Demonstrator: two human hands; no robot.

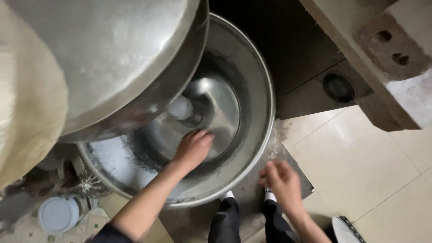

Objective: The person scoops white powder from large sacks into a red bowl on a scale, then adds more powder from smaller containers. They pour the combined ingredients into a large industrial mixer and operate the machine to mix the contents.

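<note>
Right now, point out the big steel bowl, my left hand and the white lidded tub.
big steel bowl (pixel 258 76), head view, bare inner wall.
left hand (pixel 194 148), head view, back of hand.
white lidded tub (pixel 57 214), head view, lid centre.

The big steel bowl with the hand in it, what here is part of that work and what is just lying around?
In use:
- large steel mixing bowl
- left hand, pressed flat inside the bowl
- right hand, blurred, outside the rim
- tilted steel cover above the bowl

Lying about:
- wire whisk on the floor
- white lidded container
- brick ledge
- round floor drain
</note>
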